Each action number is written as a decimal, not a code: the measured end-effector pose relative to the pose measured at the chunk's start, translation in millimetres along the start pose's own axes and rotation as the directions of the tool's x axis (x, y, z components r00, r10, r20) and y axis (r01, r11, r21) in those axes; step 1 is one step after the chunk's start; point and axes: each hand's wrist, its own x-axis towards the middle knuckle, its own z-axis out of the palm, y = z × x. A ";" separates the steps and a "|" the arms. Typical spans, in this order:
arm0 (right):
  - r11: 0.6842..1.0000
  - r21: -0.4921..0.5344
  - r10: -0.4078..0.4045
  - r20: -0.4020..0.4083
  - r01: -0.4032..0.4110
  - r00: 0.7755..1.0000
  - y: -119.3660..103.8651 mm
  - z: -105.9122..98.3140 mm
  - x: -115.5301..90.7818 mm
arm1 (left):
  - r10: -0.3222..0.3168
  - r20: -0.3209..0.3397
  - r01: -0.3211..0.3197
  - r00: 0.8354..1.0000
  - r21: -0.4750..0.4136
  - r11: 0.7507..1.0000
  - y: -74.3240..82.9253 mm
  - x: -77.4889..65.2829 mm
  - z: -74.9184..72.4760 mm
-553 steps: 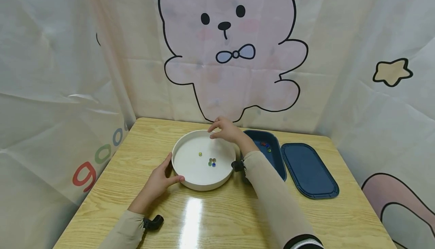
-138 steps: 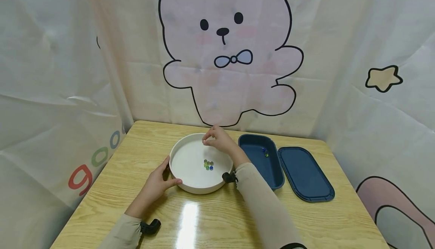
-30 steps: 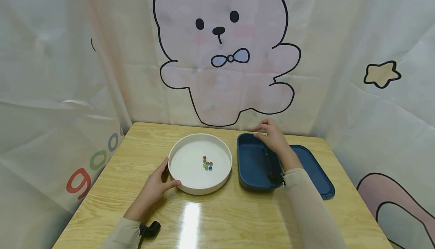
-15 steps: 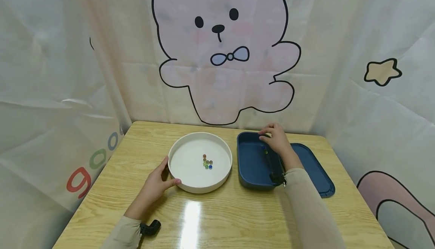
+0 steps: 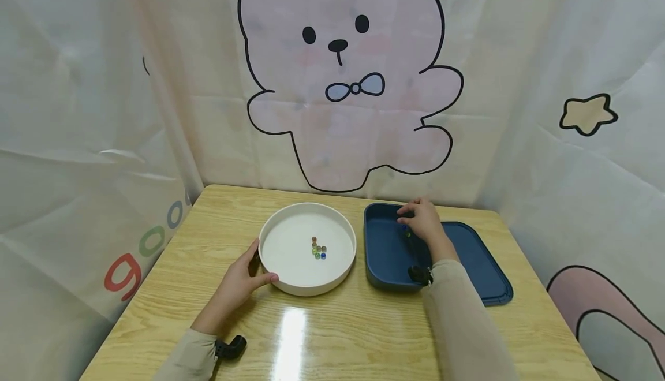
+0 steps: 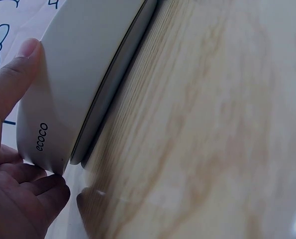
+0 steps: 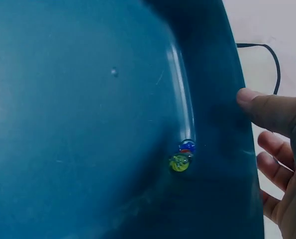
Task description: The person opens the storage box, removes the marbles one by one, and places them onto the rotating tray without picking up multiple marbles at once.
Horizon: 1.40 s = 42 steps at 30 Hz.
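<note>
A round white tray (image 5: 291,265) stands left of centre on the table, with several glass marbles (image 5: 318,249) clustered on its floor. My left hand (image 5: 241,280) grips its left wall, thumb at the near side and fingers curled round; the left wrist view shows that thumb (image 6: 18,74) on the wall. To the right is a deep blue box (image 5: 387,260). Inside it, the right wrist view shows a yellow-green marble (image 7: 179,162) touching a blue-and-red marble (image 7: 187,146). Above the box's far right part is my right hand (image 5: 425,219), thumb and fingers apart, nothing held.
A flat blue lid (image 5: 480,265) lies right of the box, partly hidden by the right forearm. The wooden table (image 5: 353,335) backs onto a curtain (image 5: 332,133) printed with a cartoon bear. A black wrist camera (image 5: 231,347) sits on the left wrist.
Earlier, the right hand was over the white tray; now it is over the box and has lowered slightly. The tray holds more marbles, the box fewer. The left hand keeps its grip.
</note>
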 end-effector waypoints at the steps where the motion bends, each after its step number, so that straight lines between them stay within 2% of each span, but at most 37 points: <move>1: 1.000 -0.012 0.010 -0.004 -0.010 1.000 1.3 1.1 -0.2 | 0.004 0.002 -0.004 1.000 -0.002 1.000 0.5 0.0 0.1; 6: 0.996 -0.083 0.042 -0.031 -0.044 0.999 5.6 3.7 -4.0 | 0.018 0.005 -0.018 1.000 -0.005 1.000 1.1 -0.8 0.7; 12: 0.991 -0.084 0.108 -0.007 -0.108 0.994 10.5 6.3 -6.9 | 0.024 -0.003 -0.024 1.000 0.003 1.000 0.2 -1.5 1.0; 20: 0.987 -0.091 0.140 0.050 -0.135 0.989 13.5 9.1 -11.8 | 0.021 0.000 -0.021 1.000 0.003 1.000 -0.9 -2.1 3.2; 25: 0.988 -0.062 0.146 0.078 -0.141 0.986 13.5 11.7 -10.9 | 0.012 0.000 -0.012 1.000 -0.006 1.000 -1.8 -3.4 3.4; 31: 0.985 -0.089 0.158 0.115 -0.148 0.981 13.6 13.8 -8.4 | 0.016 -0.007 -0.016 1.000 0.002 1.000 -3.5 -2.9 2.9; 36: 0.983 -0.072 0.176 0.152 -0.167 0.973 12.8 14.6 -6.9 | 0.004 -0.002 -0.004 1.000 0.005 1.000 -3.7 -1.4 1.5; 42: 0.977 -0.116 0.195 0.139 -0.180 0.971 13.5 17.2 -5.1 | 0.007 0.006 -0.007 1.000 0.010 1.000 -1.7 0.5 -0.9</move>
